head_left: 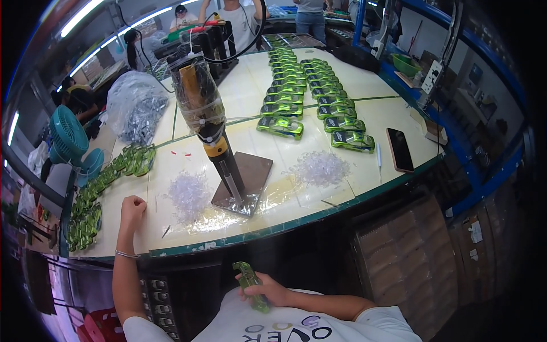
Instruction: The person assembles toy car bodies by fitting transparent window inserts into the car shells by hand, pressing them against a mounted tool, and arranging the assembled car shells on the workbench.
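My right hand (270, 290) is wrapped round a shiny green toy car body (248, 279), held in front of my shirt below the table edge. My left hand (133, 212) is over the left part of the table with its fingers curled together; whether anything small is between them is hidden. To its left lie piled green toy car parts (85, 216). On its other side sits a heap of small clear plastic pieces (190, 195). An upright black and yellow tool (219, 154), partly wrapped in plastic, stands over a brown plate (253, 171).
Two rows of green toy cars (279, 126) run toward the far edge. A second clear plastic heap (323, 167), a thin white-handled tool (379, 157) and a phone (400, 149) lie at right. A plastic bag of parts (137, 108) and a teal fan (68, 134) stand left. People are beyond.
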### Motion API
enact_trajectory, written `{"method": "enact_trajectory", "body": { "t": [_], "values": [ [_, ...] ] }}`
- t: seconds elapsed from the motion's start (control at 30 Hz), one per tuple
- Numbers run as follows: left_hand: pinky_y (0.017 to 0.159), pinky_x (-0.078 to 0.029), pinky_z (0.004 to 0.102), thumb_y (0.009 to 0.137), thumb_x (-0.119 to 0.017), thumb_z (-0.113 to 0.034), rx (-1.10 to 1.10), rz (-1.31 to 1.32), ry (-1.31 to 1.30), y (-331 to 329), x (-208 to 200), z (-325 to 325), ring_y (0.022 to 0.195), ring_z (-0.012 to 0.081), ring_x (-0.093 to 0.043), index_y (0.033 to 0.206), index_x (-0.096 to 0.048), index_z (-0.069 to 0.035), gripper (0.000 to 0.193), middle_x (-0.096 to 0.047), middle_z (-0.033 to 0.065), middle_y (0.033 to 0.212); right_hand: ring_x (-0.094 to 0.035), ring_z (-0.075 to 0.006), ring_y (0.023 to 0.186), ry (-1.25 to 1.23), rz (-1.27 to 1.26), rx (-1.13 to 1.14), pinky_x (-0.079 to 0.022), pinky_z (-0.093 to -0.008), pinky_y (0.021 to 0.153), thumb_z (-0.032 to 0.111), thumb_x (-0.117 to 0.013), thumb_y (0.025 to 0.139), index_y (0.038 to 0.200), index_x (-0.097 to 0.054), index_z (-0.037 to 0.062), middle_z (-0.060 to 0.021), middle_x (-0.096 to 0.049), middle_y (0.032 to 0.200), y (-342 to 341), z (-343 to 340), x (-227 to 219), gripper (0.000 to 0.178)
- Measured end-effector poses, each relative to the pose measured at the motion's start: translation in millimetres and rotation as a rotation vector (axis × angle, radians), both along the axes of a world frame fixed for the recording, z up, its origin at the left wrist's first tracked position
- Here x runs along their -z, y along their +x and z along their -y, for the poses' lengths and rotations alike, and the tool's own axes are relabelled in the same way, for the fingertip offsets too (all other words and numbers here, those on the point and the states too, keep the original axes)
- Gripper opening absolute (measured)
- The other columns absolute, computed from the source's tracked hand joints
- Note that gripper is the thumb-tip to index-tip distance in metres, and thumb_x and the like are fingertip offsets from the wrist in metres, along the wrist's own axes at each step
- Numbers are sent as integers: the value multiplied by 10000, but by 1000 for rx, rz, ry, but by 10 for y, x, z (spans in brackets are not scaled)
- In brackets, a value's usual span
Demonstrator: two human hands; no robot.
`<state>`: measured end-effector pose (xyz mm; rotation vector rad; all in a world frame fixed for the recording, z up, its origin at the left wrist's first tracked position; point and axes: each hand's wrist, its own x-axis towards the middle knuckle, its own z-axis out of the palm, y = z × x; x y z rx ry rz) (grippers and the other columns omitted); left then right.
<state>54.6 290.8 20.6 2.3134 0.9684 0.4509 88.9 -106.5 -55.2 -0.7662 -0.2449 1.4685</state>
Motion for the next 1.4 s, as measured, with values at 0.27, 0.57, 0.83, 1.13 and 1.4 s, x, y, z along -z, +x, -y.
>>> {"method": "enact_trajectory", "body": {
  "t": [0.27, 0.57, 0.83, 1.13, 1.4],
  "values": [
    [436, -346, 200, 672, -568, -16, -12, 70, -278, -8, -53, 28, 491, 75, -458, 664, -560, 23, 41, -514, 21, 564, -544, -178, 819, -6, 32, 30, -446, -268, 663, 176, -596, 730, 1158, -368, 15, -119, -528, 919, 17, 12, -36, 512],
    [510, -373, 192, 716, -562, -21, -47, 424, -396, -150, 17, 211, 546, 72, -463, 728, -534, 4, 40, -516, 15, 625, -548, -149, 757, 8, 147, 163, -431, -231, 591, 159, -618, 718, 1166, -356, 7, -113, -528, 879, 208, 166, -114, 541],
    [583, -409, 193, 741, -546, 20, 155, 593, -669, -263, -204, 1602, 639, 84, -510, 900, -568, 31, 160, -557, 34, 729, -566, -163, 757, -51, 418, 380, -448, -242, 640, 124, -663, 637, 1158, -369, -11, -132, -548, 883, 527, 390, -447, 614],
    [617, -462, 196, 750, -582, 11, 577, 654, -1062, 45, -360, 2659, 699, 98, -563, 935, -579, 50, 189, -596, 87, 827, -528, -133, 838, -96, 1280, 538, -441, -254, 726, 140, -770, 557, 1161, -383, -38, -90, -535, 953, 791, 442, -942, 739],
    [554, -382, 216, 660, -659, -6, 753, 850, -262, 289, -444, 2790, 644, 127, -461, 907, -614, -17, 250, -481, 61, 748, -581, -277, 783, -71, 1747, 710, -469, -320, 686, 215, -750, 569, 1082, -456, 8, -143, -564, 922, 788, 304, -1093, 627]
  ]
}}
